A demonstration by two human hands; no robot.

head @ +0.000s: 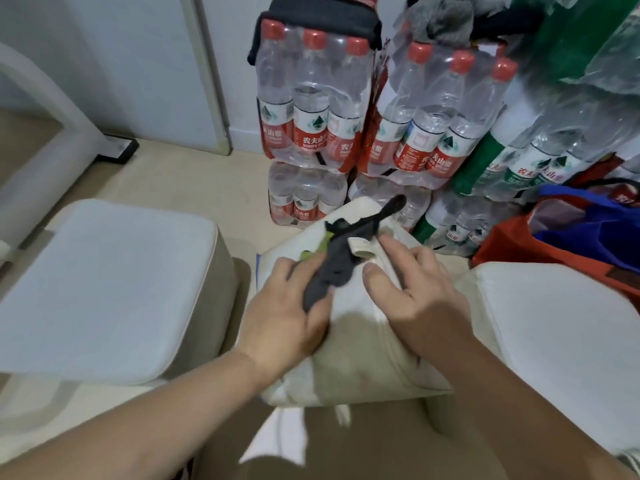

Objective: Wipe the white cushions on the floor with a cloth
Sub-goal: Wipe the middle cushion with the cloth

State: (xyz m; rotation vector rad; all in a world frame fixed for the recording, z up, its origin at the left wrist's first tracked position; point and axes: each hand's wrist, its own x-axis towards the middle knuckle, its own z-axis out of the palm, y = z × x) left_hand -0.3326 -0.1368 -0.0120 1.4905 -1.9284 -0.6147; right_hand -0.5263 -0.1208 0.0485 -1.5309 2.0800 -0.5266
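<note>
A cream cushion (356, 344) lies tilted in the middle of the floor, between a white cushion (104, 285) on the left and another white cushion (561, 327) on the right. My left hand (284, 317) grips a dark grey cloth (337, 261) with a green patch and holds it against the middle cushion's top. My right hand (415, 289) rests on the same cushion just right of the cloth, fingers spread over a fabric fold.
Shrink-wrapped packs of water bottles (311, 109) are stacked against the wall right behind the cushions. A red and blue bag (571, 237) sits at the right. A white curved furniture piece (45, 109) stands at the far left. Beige floor (173, 174) shows between them.
</note>
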